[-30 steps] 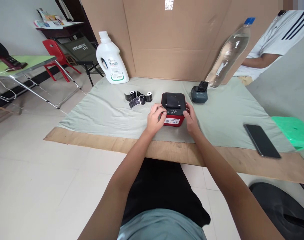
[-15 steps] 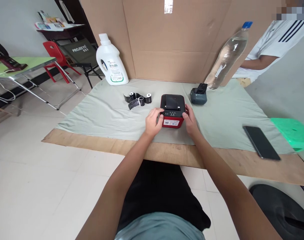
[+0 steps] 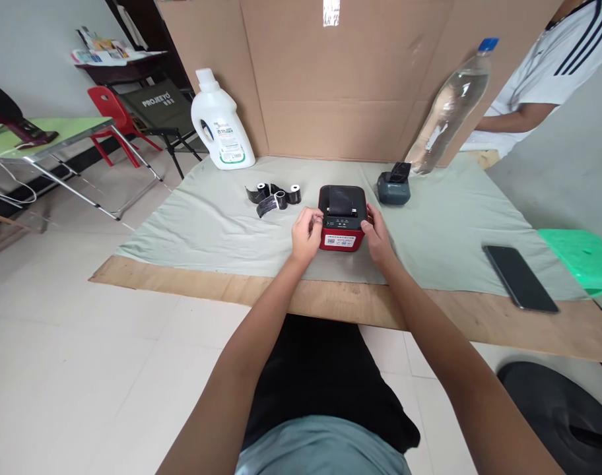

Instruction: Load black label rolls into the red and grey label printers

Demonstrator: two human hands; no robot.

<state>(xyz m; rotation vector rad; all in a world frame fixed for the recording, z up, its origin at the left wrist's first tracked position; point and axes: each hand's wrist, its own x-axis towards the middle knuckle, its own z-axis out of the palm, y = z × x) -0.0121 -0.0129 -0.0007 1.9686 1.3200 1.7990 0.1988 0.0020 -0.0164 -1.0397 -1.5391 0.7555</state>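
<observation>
A red and black receipt printer (image 3: pixel 342 227) sits on the cloth in front of me, a strip of black paper (image 3: pixel 341 199) lying over its top from the slot. My right hand (image 3: pixel 377 237) grips the printer's right side, its thumb at the front corner. At the left edge, my left hand (image 3: pixel 307 234) is closed, its bent fingers against the printer near the top corner; the fingertips are partly hidden. Left of the printer lie several small rolls of black paper (image 3: pixel 280 200). A smaller dark grey printer (image 3: pixel 394 190) with black paper sticking out stands to the right.
A white detergent bottle (image 3: pixel 224 132) and a large water bottle (image 3: pixel 452 109) stand before the cardboard wall (image 3: pixel 340 72). A phone (image 3: pixel 519 278) lies near the table's right front edge, beside a green stool (image 3: pixel 581 257). Behind the cardboard at right is a person in white (image 3: pixel 538 86).
My left index finger has drawn back from the printer's top to its left edge, the fingers curling in. My right hand stays at the printer's right side. The view has shifted slightly.
</observation>
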